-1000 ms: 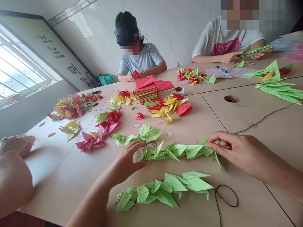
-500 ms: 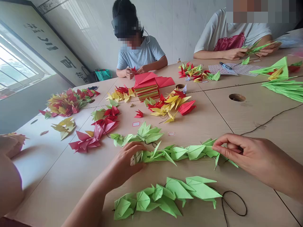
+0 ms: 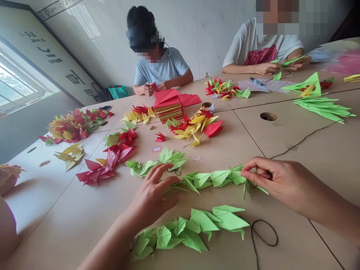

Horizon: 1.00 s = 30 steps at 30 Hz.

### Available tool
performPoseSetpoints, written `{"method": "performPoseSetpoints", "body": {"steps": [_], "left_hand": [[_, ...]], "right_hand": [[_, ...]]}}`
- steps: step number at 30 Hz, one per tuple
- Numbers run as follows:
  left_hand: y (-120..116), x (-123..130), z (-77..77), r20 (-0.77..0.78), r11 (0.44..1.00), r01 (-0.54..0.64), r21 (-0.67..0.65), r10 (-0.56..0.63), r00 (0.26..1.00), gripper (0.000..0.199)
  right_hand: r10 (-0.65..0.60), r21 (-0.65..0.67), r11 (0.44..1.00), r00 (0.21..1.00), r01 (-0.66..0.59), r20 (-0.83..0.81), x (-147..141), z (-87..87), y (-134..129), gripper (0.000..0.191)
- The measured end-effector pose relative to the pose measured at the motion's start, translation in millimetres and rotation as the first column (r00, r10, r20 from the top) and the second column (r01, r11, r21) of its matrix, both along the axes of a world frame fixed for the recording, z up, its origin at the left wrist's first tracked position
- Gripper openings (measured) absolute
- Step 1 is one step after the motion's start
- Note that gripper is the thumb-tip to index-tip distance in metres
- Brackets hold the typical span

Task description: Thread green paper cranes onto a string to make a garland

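Observation:
A strand of light-green folded paper cranes on black thread lies across the table in front of me. At its right end my right hand pinches it between thumb and forefinger; whether they grip paper or thread is hidden. Over its left end hovers my left hand, fingers apart, covering part of the strand. Closer to me rests a second green crane strand, its black thread looping off to the right. Beyond my left hand is a shorter green strand.
Across the table, two people fold or hold paper. Between us stand a stack of red and coloured paper, red-yellow cranes, a pink-red strand and a large crane pile. Green folded pieces lie right, near a table hole.
My left hand has loosened from the strand's left end, spread its fingers and shifted slightly right. My right hand keeps its pinch. The whole view has swung a little to the right.

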<state>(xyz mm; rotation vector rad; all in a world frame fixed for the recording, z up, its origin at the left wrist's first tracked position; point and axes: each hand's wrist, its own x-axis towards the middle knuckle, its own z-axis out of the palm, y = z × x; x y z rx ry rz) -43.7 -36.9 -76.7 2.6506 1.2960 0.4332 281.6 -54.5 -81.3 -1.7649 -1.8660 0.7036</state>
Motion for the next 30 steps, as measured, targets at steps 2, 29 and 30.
{"method": "performPoseSetpoints", "body": {"steps": [2, 29, 30], "left_hand": [[-1, 0, 0.5, 0.002, 0.999, -0.012, 0.03, 0.012, 1.0, 0.025], [7, 55, 31.8, -0.329, 0.951, 0.268, 0.152, -0.207, 0.921, 0.053], [9, 59, 33.9, -0.331, 0.948, 0.279, 0.154, -0.217, 0.919, 0.056]], "right_hand": [[0.008, 0.013, 1.0, 1.0, -0.008, 0.006, 0, 0.9, -1, 0.039], [0.049, 0.038, 0.998, 0.999, -0.049, -0.003, -4, 19.6, 1, 0.02], [0.052, 0.043, 0.998, 0.998, -0.051, -0.018, -3, 19.7, 1, 0.021]]}}
